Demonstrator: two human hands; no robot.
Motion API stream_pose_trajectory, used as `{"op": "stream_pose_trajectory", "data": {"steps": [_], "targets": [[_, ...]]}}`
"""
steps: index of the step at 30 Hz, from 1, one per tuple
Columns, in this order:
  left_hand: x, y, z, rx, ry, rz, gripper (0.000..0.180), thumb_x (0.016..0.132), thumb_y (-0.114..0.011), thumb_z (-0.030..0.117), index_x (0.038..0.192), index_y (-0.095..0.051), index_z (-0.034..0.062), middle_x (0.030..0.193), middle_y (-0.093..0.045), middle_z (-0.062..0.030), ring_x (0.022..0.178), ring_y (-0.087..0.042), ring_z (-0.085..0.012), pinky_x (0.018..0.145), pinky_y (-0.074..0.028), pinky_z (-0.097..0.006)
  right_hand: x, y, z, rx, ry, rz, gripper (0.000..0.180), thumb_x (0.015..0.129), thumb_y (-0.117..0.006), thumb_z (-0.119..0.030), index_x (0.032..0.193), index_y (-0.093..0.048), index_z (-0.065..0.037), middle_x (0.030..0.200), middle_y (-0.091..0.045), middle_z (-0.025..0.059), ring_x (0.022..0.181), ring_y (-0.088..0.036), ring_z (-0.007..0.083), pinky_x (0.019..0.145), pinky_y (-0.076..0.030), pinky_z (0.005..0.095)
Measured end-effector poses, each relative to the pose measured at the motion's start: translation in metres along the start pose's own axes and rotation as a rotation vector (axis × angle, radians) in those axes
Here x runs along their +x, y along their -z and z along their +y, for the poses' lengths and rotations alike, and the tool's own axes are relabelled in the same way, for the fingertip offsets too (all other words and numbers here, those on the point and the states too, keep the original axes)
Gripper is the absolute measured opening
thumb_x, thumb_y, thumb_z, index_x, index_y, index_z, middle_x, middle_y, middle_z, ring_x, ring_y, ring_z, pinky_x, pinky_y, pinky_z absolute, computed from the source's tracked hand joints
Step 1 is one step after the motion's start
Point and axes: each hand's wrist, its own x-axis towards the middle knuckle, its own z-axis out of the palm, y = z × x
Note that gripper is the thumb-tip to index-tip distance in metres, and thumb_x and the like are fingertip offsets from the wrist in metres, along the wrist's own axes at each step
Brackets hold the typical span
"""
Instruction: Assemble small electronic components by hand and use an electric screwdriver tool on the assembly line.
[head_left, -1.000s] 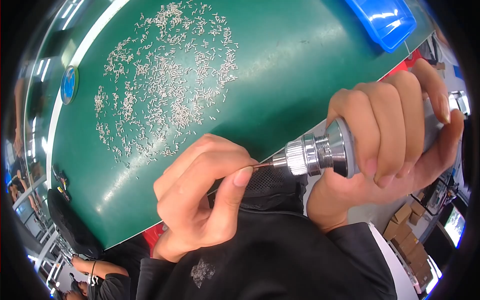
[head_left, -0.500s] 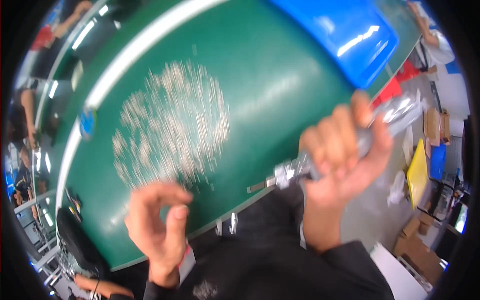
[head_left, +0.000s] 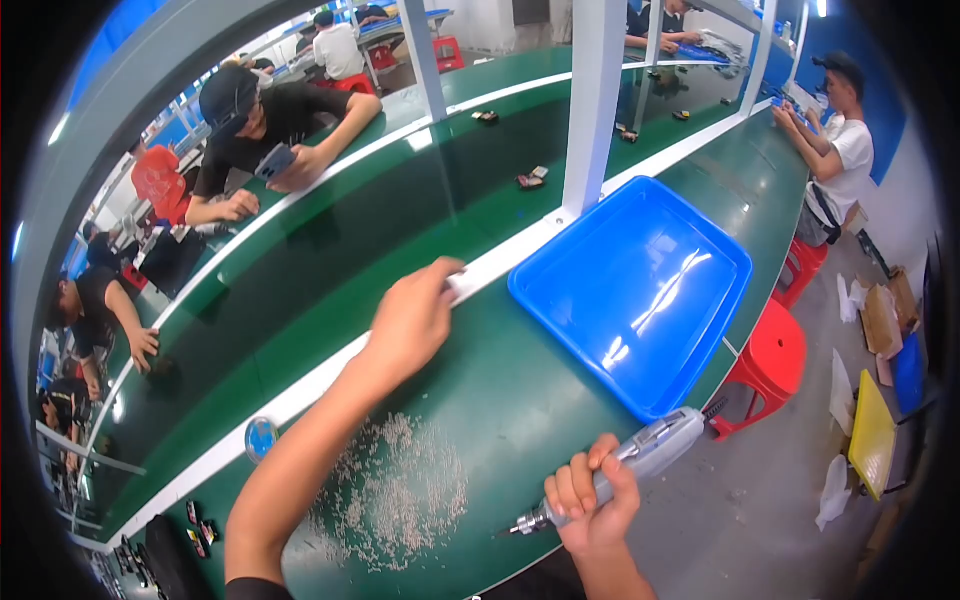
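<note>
My right hand [head_left: 595, 497] is wrapped round a grey electric screwdriver [head_left: 662, 447], whose bit end points left, low over the green worktable [head_left: 500, 375]. Stretched far forward, my left hand [head_left: 412, 312] is over the white rail [head_left: 495, 265] beside the dark green belt. Its fingers are loosely bent and apart, slightly smeared at the tips; nothing shows in them. Under and beside my left forearm lies a spread of tiny pale silvery pieces [head_left: 405, 490], too small to name. A blue plastic tray [head_left: 560, 325] stands beyond the screwdriver, glare on its bottom.
A white post [head_left: 590, 110] rises from the rail behind the tray. A small round blue-topped container [head_left: 262, 438] sits by the rail. Small dark parts [head_left: 532, 178] lie on the belt. A red stool [head_left: 770, 350] stands at right. Co-workers sit across the belt and far right.
The view has tilted up and away from my body. My left hand has gone from beside the pale pieces forward to the rail. My right hand keeps its hold on the electric screwdriver.
</note>
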Motion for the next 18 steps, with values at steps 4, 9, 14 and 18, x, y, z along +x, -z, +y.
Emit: {"op": "stream_pose_trajectory", "data": {"steps": [4,9,14,18], "targets": [[0.096,-0.065,-0.031,0.043,0.077,-0.064,0.037,0.084,-0.065,0.010,0.118,-0.055,0.0001,0.098,-0.065,-0.0188,0.090,-0.065,-0.0342,0.081,-0.051,-0.042,-0.002,0.006,-0.003,0.033,-0.029,-0.025,0.018,0.096,-0.047,-0.027,0.092,-0.048,-0.010,0.053,-0.037,0.0006,0.044,-0.037,0.0128,0.050,-0.037,0.0313],[0.162,-0.111,-0.029,0.211,0.161,-0.086,0.041,0.082,-0.070,0.020,0.115,-0.054,0.0021,0.107,-0.061,-0.0188,0.103,-0.060,-0.0349,0.085,-0.051,-0.045,-0.006,0.001,-0.008,0.229,-0.082,0.042,0.018,0.097,-0.053,-0.024,0.094,-0.050,-0.007,0.057,-0.039,0.0019,0.047,-0.037,0.0133,0.050,-0.038,0.0291],[0.192,-0.132,-0.045,0.317,0.176,-0.062,0.040,0.081,-0.072,0.023,0.109,-0.054,0.0009,0.107,-0.059,-0.0222,0.105,-0.059,-0.0385,0.085,-0.052,-0.048,-0.004,0.003,-0.010,0.241,-0.117,-0.035,0.018,0.097,-0.055,-0.023,0.095,-0.051,-0.006,0.058,-0.040,0.0021,0.048,-0.039,0.0141,0.052,-0.040,0.0297],[0.205,-0.135,-0.051,0.402,0.062,-0.152,0.040,0.084,-0.066,0.021,0.119,-0.055,0.0030,0.111,-0.061,-0.0192,0.108,-0.057,-0.0357,0.092,-0.049,-0.044,-0.001,0.003,-0.011,0.247,-0.121,-0.063,0.018,0.097,-0.056,-0.023,0.096,-0.051,-0.006,0.059,-0.040,0.0023,0.048,-0.039,0.0142,0.053,-0.041,0.0300]]}}
